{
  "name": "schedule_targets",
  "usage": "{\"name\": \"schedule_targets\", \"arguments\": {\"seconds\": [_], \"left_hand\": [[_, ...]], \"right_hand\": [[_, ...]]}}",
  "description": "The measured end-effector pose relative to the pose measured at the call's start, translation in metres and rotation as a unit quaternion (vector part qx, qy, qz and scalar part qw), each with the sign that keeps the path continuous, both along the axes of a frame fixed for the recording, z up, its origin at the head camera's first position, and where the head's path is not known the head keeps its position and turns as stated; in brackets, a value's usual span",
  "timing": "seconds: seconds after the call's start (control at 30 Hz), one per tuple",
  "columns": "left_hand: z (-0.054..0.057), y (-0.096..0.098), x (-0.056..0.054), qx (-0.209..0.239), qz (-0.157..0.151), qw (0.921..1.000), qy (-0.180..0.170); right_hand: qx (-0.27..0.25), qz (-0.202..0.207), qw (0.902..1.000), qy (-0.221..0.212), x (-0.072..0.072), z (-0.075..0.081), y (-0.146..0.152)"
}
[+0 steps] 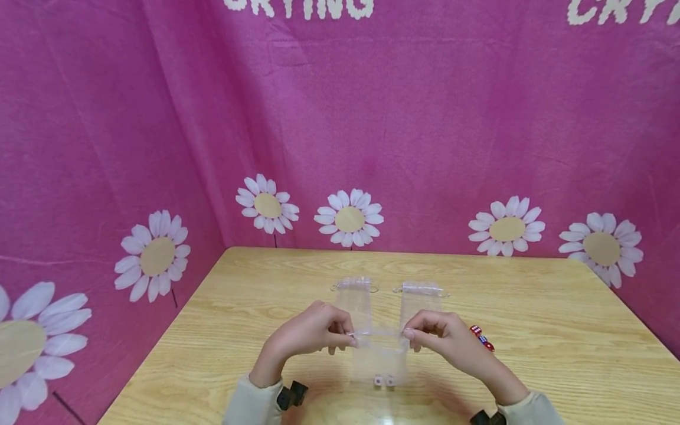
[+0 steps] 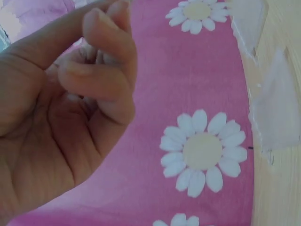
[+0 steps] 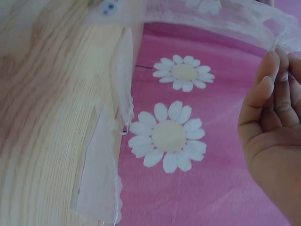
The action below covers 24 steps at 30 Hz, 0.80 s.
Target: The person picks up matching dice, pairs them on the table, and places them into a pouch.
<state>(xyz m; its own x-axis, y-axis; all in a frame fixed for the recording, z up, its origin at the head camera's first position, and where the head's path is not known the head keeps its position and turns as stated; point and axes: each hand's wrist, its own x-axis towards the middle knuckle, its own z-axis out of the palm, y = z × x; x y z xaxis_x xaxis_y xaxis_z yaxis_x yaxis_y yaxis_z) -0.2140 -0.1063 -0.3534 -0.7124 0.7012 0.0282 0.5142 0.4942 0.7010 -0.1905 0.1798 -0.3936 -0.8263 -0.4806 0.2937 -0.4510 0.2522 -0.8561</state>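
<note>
A person's left hand (image 1: 314, 329) and right hand (image 1: 445, 339) pinched a sheer white fabric pouch (image 1: 378, 361), two small white dice (image 1: 378, 381) inside, above a wood-grain desk (image 1: 212, 348).

Sheer pouches (image 1: 353, 302) lying in forward path beyond held bag (image 1: 376, 361); coloured dice (image 1: 482, 339) obstructing right side; desk (image 1: 234, 313) offering wide passage left.
</note>
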Motion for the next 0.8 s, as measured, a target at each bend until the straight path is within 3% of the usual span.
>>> {"name": "schedule_targets", "arguments": {"seconds": [0.13,0.4,0.8], "left_hand": [[0.002,-0.01,-0.004,0.01,0.025,0.9997,0.002],[0.004,-0.027,-0.012,0.0,0.031,0.9993,0.022],[0.006,-0.057,-0.015,-0.01,0.058,0.9979,0.027]], "right_hand": [[0.014,-0.026,0.9995,-0.014,-0.004,-0.001,0.005],[0.022,-0.064,0.9968,0.043,-0.01,-0.003,0.012],[0.04,-0.104,0.9916,0.066,-0.017,0.0,0.03]]}}
